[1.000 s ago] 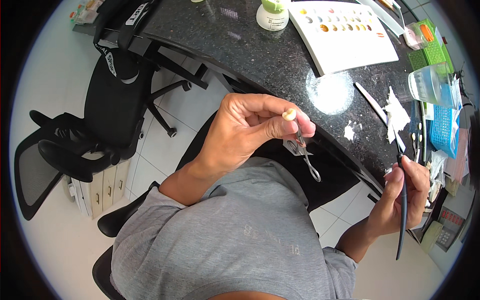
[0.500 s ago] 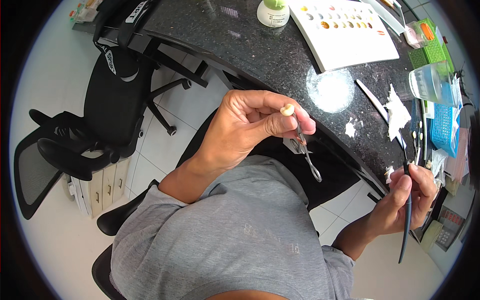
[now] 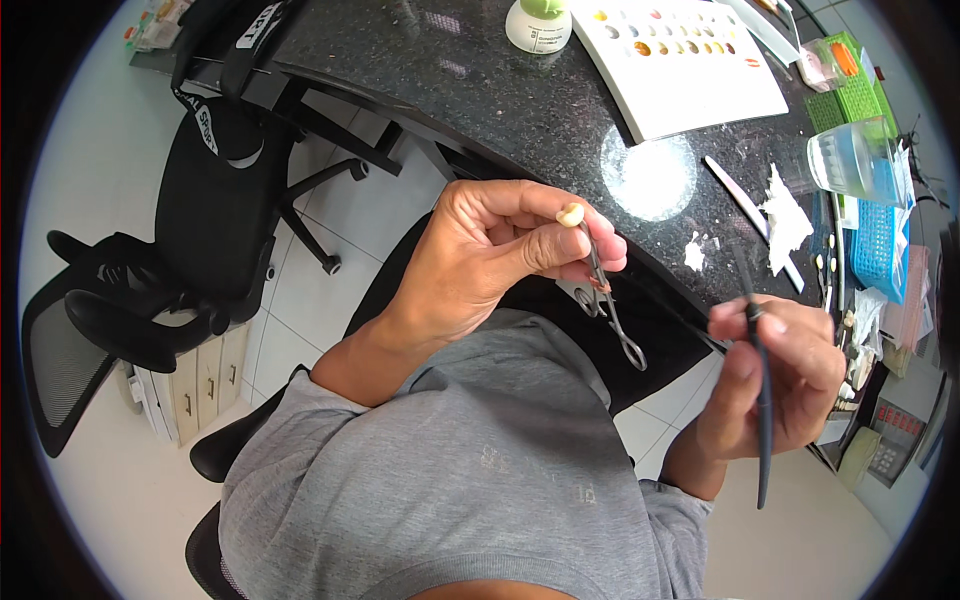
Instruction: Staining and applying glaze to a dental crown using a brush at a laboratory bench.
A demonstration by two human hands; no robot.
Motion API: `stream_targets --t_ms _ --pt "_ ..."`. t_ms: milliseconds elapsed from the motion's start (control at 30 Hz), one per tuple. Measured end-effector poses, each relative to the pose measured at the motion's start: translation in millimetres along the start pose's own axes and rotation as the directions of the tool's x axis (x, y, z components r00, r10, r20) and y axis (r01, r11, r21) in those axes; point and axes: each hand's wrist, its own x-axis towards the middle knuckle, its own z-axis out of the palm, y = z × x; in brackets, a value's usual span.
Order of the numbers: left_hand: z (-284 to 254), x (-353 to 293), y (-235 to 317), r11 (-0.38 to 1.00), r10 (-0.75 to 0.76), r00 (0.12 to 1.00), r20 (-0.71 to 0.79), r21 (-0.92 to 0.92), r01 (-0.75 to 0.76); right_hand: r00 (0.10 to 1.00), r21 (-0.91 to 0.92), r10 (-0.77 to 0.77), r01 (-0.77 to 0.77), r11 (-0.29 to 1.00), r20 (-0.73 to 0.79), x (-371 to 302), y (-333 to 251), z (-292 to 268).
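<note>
In front of my chest, my left hand (image 3: 480, 250) is closed around a pair of scissor-handled metal forceps (image 3: 618, 330), whose ring handles hang down to the right. A small cream-yellow piece shaped like a dental crown (image 3: 570, 214) sits at the forceps' upper end, beside my thumb and index finger. The forceps' jaws are mostly hidden by the fingers. My right hand (image 3: 790, 380), farther right by the counter edge, pinches a slim dark-handled brush (image 3: 764, 430). The brush stands nearly upright, its upper end blurred. It is apart from the crown.
On the dark speckled counter (image 3: 450, 90) lie a white palette (image 3: 690, 100) with coloured dabs, a green-capped bottle (image 3: 538, 28), crumpled white tissue (image 3: 787, 225) and a flat blade-like tool (image 3: 735, 190). A clear cup (image 3: 850, 160) and a blue basket (image 3: 878, 250) stand right. An office chair (image 3: 205, 200) is left.
My right hand has moved left with the brush, away from the basket side and nearer to my left hand. The left hand keeps its hold on the forceps, almost still.
</note>
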Motion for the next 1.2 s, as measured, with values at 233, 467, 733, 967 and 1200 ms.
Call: stream_targets --t_ms 233,467,733,967,1200 --pt "3.1 -0.1 0.5 0.998 -0.049 0.999 -0.006 -0.044 0.048 0.992 0.102 -0.117 0.112 0.988 0.048 6.3 7.3 32.3" --pt "-1.3 -0.5 0.8 0.990 -0.075 0.997 0.015 -0.115 0.077 0.978 0.175 -0.181 0.160 0.971 0.108 13.1 15.5 38.2" --pt "-3.2 -0.8 -1.2 0.992 -0.059 0.998 0.013 -0.108 0.060 0.971 0.177 -0.196 0.170 0.969 0.136 14.4 17.0 38.0" --pt "-3.7 -0.2 0.8 0.990 -0.084 0.996 0.019 -0.116 0.085 0.964 0.211 -0.203 0.166 0.963 0.171 15.5 19.0 35.3" --pt "-4.3 0.5 -0.9 0.991 -0.055 0.997 0.050 -0.120 0.061 0.970 0.182 -0.197 0.170 0.969 0.143 14.4 18.0 37.4"
